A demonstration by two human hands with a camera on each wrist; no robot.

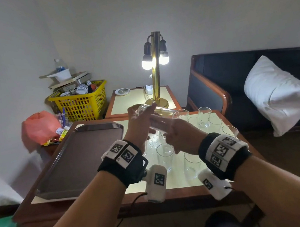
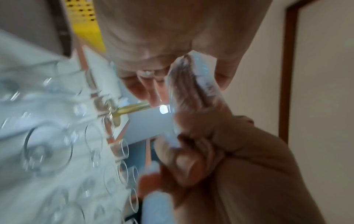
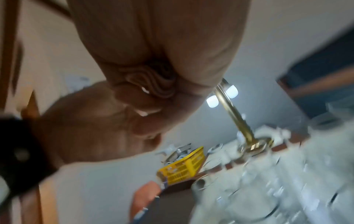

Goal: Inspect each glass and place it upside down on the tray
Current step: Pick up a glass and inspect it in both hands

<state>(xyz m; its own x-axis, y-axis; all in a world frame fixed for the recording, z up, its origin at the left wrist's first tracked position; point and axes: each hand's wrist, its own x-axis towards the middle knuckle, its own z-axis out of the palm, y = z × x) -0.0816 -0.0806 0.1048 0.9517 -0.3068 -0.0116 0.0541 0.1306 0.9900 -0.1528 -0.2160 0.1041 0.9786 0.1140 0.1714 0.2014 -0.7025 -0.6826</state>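
A clear drinking glass (image 1: 163,113) lies on its side in the air above the table, held between both hands. My left hand (image 1: 145,117) grips its base end, with one finger lying along the side of the glass. My right hand (image 1: 168,130) holds the glass body from below and nearer me. The blurred left wrist view shows the glass (image 2: 199,78) against my left hand's fingers (image 2: 145,91). In the right wrist view my right hand's fingers (image 3: 151,97) are curled; the glass is not clear there. The dark brown tray (image 1: 80,156) lies on the table's left half, with nothing on it.
Several upright glasses (image 1: 165,156) stand on the table's right half, below and beyond my hands. A lit brass lamp (image 1: 156,67) stands on a side table behind. A yellow basket (image 1: 82,105) is at the back left, a sofa with a white pillow (image 1: 275,94) at the right.
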